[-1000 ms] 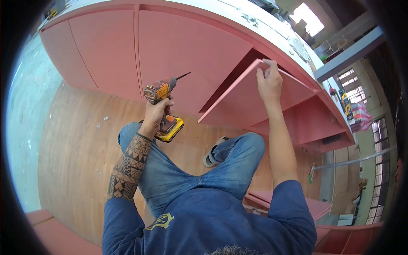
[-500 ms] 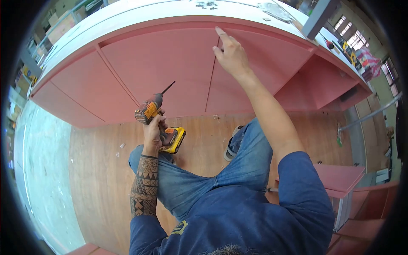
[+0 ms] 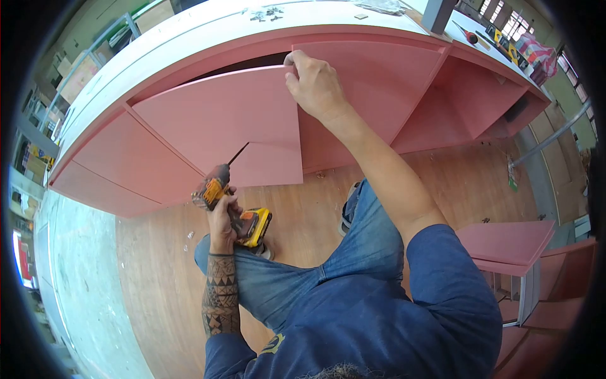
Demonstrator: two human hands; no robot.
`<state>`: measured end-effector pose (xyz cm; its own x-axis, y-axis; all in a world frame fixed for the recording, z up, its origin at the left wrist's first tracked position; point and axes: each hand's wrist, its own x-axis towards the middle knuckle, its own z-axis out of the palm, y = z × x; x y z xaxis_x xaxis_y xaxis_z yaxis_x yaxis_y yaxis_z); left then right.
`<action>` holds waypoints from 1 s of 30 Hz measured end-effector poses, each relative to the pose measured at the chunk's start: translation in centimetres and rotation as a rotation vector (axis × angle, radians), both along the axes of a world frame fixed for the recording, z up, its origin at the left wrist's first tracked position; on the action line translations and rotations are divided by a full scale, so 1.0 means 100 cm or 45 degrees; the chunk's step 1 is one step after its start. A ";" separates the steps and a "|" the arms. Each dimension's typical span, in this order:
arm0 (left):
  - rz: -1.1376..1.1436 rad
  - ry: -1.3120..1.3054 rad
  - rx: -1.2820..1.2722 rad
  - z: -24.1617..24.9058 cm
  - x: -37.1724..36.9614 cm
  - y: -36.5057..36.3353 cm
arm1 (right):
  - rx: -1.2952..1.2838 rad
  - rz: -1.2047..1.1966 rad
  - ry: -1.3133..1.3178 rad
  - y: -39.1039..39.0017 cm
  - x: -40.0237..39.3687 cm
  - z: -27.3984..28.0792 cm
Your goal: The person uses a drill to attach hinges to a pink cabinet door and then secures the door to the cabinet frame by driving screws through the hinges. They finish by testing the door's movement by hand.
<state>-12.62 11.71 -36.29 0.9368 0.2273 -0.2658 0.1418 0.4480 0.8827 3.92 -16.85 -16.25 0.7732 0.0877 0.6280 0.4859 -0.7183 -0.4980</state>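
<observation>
In the head view, my left hand [image 3: 222, 221] is closed around the grip of a cordless drill [image 3: 213, 187] with a yellow battery at its base. Its long thin bit points up and to the right, in front of a pink cabinet door [image 3: 221, 120]. That door stands partly open, with a dark gap along its top edge. My right hand [image 3: 317, 87] has its fingers curled over the door's upper right corner. The pink cabinet [image 3: 366, 88] carries another door, which is closed, to the right of this one.
Small metal pieces [image 3: 266, 14] lie on the white top [image 3: 196, 41]. A red-handled tool [image 3: 471, 38] is at the far right. An open pink compartment [image 3: 467, 95] forms the cabinet's right end. Pink panels [image 3: 508, 246] stand behind my right side, above the wooden floor [image 3: 158, 271].
The door's free right edge has swung out toward me, with my right hand moving left and curling over its corner. The drill stays in my left hand, slightly lower.
</observation>
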 end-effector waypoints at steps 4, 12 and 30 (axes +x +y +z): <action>-0.024 0.035 -0.043 0.008 -0.005 -0.004 | 0.002 0.001 0.023 -0.011 0.004 0.002; -0.097 0.075 0.161 0.023 -0.009 -0.009 | -0.018 0.016 0.060 -0.024 0.048 0.016; -0.084 0.097 0.235 0.022 -0.005 -0.006 | -0.167 -0.085 -0.011 -0.044 0.057 0.022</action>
